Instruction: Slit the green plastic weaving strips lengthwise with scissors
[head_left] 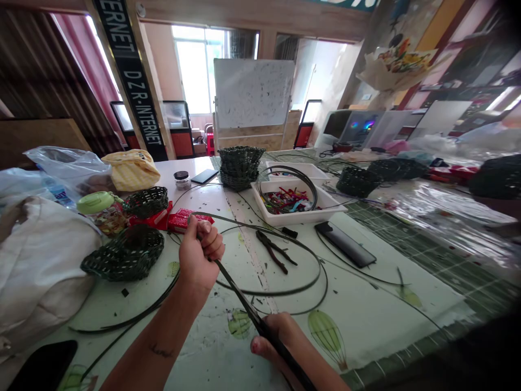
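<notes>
My left hand (pixel 202 247) is closed in a fist around a dark green strip (pixel 240 293), above the middle of the table. From there the strip runs down to the right, to my right hand (pixel 280 342), whose thumb and fingers close on it near the bottom edge. More of the strip loops over the table (pixel 203 331) to the right of my left hand. Inside the loop lie dark pliers (pixel 274 251). A red packet (pixel 185 220) is just behind my left hand.
Woven dark baskets stand at the left (pixel 126 254), the back (pixel 240 167) and the right (pixel 358 182). A white tray (pixel 297 218) holds colourful pieces. A black phone (pixel 345 244) lies at the right. Bags (pixel 40 271) and a green-lidded jar (pixel 97 202) crowd the left side.
</notes>
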{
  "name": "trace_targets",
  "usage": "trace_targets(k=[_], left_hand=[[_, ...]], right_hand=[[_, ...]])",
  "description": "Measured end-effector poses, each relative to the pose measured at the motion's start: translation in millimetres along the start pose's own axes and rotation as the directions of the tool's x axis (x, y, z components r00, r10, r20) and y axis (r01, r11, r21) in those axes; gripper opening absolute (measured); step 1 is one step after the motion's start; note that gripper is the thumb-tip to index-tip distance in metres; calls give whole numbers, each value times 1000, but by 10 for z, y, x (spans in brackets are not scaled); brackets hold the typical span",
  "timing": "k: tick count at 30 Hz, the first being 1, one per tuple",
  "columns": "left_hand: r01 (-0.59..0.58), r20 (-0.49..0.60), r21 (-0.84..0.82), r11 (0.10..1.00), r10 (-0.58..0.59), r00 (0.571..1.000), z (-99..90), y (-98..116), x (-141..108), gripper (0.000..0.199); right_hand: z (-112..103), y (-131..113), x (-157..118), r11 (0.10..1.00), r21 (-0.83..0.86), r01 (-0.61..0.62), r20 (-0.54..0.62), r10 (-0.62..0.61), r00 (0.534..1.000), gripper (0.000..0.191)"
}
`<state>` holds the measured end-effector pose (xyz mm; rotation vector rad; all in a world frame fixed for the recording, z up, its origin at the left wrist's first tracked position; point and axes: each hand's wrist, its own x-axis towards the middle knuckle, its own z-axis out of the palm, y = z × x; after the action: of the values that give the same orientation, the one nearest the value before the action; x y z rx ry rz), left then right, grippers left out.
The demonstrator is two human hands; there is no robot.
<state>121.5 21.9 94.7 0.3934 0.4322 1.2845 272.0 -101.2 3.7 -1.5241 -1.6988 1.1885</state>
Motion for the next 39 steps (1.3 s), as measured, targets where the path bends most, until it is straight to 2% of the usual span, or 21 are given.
trace_targets(k=[5,14,19,23,27,32,39], left_hand=[[-34,-11,7,999,34,999,45,-80,-55,47],[-28,-26,11,1000,29,999,28,-87,-70,47],[-29,-11,16,999,29,1000,21,-76,-46,47],[-29,1,16,999,29,1000,8,-74,-31,47],[-17,15,2,1000,17,1000,-18,-78,-2,47],[67,42,-18,998,-66,997,-32,-55,29,46],[70,63,-6,998,-69,996,15,-116,-43,47]], right_hand=[[-50,-60,-46,999,-7,44,56,-43,998,55],[25,63,-14,994,88,-64,40,61,997,57],[46,41,25,991,126,-47,1,47,999,58],[42,7,51,983,176,-53,30,49,998,59],[77,47,69,988,151,-46,-24,50,998,59],[131,123,82,991,114,-72,-75,81,994,54],[36,67,46,995,97,19,-18,-17,1000,59]])
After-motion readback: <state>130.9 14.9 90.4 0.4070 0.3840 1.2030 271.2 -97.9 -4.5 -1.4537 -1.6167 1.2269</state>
